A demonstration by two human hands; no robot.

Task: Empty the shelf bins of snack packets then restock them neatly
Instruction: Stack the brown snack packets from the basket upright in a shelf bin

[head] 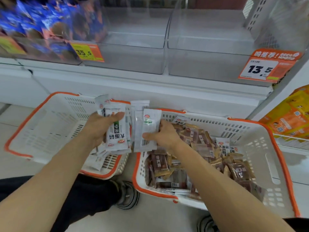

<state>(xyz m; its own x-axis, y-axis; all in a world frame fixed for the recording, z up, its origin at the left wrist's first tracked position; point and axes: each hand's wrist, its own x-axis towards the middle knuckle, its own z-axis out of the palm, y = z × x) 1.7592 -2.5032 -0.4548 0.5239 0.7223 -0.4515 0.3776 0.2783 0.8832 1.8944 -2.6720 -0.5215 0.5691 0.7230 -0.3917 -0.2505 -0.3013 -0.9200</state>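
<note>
My left hand (98, 128) grips a stack of white snack packets (117, 129) with green and black print, held above the gap between two baskets. My right hand (163, 135) pinches more white packets (148, 129) right beside that stack. The left basket (33, 124), white with an orange rim, holds a few white packets under my left hand. The right basket (250, 131) is full of brown packets (205, 148) mixed with a few white ones. Two clear shelf bins (130, 52) (209, 61) above hold nothing.
A bin at the upper left (41, 30) is packed with blue packets. Price tags (88, 52) (265, 66) hang on the bin fronts. Orange boxes (291, 114) stand on a shelf at the right. My shoes (128, 195) and dark trousers are on the floor below.
</note>
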